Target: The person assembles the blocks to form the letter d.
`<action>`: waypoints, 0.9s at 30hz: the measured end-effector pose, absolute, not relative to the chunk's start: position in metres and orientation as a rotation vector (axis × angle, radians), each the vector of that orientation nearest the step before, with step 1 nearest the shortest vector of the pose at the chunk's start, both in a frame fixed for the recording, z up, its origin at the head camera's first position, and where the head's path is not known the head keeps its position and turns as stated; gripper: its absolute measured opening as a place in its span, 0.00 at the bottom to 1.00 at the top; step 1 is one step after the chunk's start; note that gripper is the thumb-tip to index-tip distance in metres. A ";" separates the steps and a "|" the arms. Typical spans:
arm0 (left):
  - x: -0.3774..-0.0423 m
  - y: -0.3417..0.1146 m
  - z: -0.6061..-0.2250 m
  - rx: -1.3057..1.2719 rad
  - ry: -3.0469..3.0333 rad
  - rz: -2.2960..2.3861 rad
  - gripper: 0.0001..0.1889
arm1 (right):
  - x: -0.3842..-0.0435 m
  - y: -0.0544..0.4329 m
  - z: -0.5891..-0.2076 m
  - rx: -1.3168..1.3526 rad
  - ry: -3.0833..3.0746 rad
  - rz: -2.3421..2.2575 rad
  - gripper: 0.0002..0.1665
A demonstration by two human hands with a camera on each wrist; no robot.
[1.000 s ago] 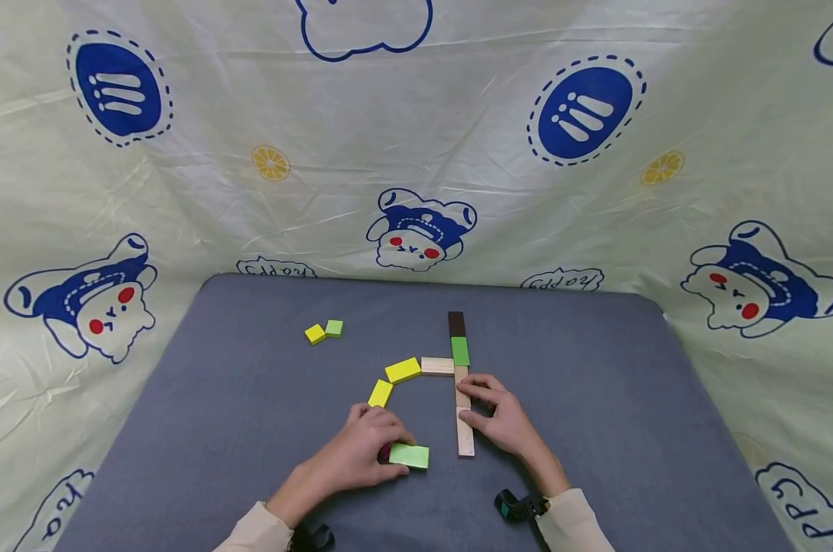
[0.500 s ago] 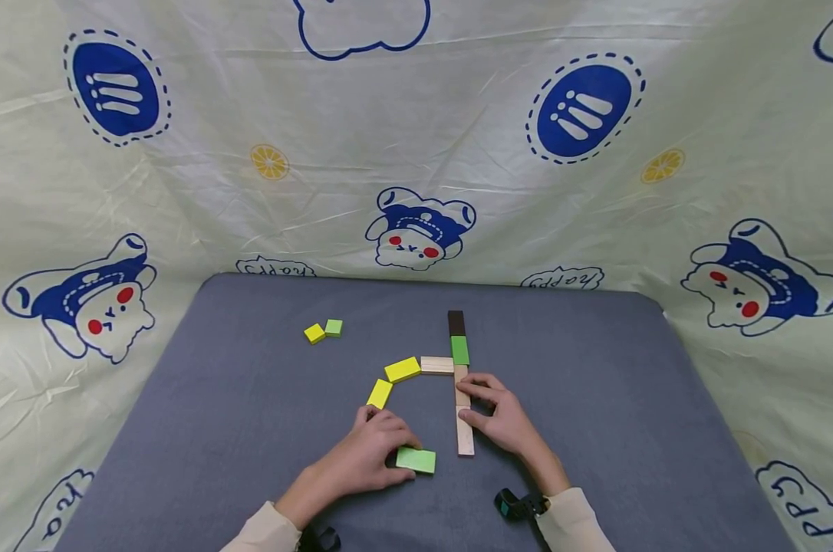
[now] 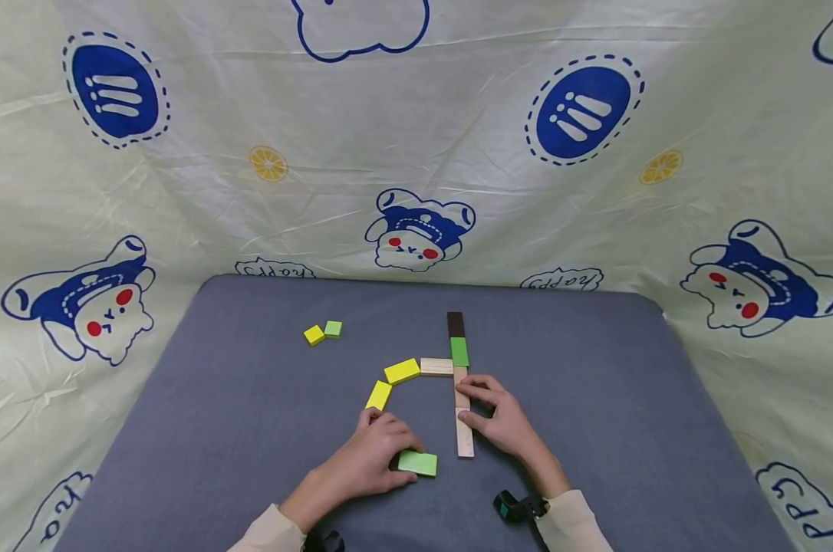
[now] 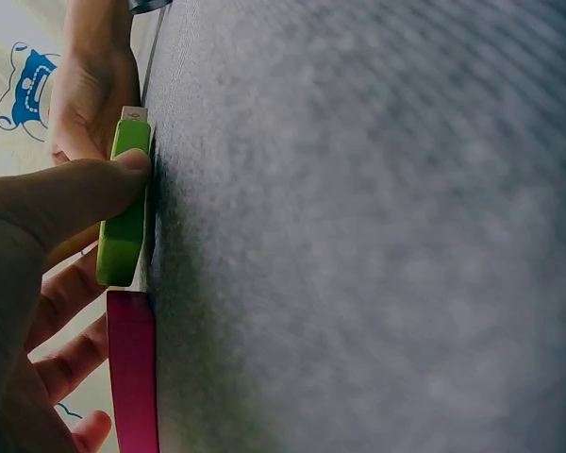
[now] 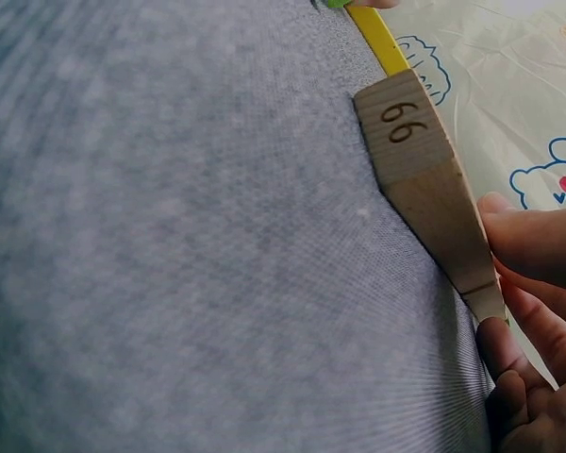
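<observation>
My left hand [image 3: 371, 458] pinches a light green wooden block [image 3: 418, 463] by its left end, near the front of the table. In the left wrist view the thumb presses the near side of this green block [image 4: 125, 203], and a magenta block [image 4: 134, 373] lies close behind it; the hand hides the magenta one in the head view. My right hand [image 3: 505, 414] rests its thumb and fingertips on two plain wooden blocks [image 3: 465, 438] set end to end. The right wrist view shows "66" on the end of a plain block [image 5: 403, 132].
Beyond the plain blocks, a green block [image 3: 460, 351] and a dark brown block [image 3: 456, 324] continue the straight line. A plain crosswise block [image 3: 436, 366] and two yellow blocks [image 3: 402, 371] curve leftward. Farther left lie a small yellow block [image 3: 314, 335] and a small green block [image 3: 333, 329].
My left hand has shifted slightly right and toward the near edge with the light green block. The dark red patch beside that block has gone out of sight. My right hand stays put.
</observation>
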State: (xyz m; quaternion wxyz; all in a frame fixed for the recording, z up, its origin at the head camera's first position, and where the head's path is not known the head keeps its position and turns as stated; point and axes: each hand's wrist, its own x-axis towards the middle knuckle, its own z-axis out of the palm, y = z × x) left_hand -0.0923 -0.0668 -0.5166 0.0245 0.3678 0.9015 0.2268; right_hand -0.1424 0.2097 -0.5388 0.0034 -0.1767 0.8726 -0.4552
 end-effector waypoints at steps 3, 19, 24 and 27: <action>-0.092 -0.068 -0.518 1.134 2.797 0.681 0.15 | -0.142 0.209 -0.539 -0.564 2.736 -1.438 0.24; -0.091 -0.068 -0.519 1.119 2.819 0.655 0.15 | -0.143 0.210 -0.540 -0.546 2.740 -1.428 0.25; -0.090 -0.069 -0.520 1.096 2.813 0.665 0.15 | -0.143 0.210 -0.540 -0.568 2.738 -1.431 0.25; -0.090 -0.069 -0.520 1.100 2.818 0.663 0.16 | -0.142 0.211 -0.540 -0.584 2.741 -1.438 0.24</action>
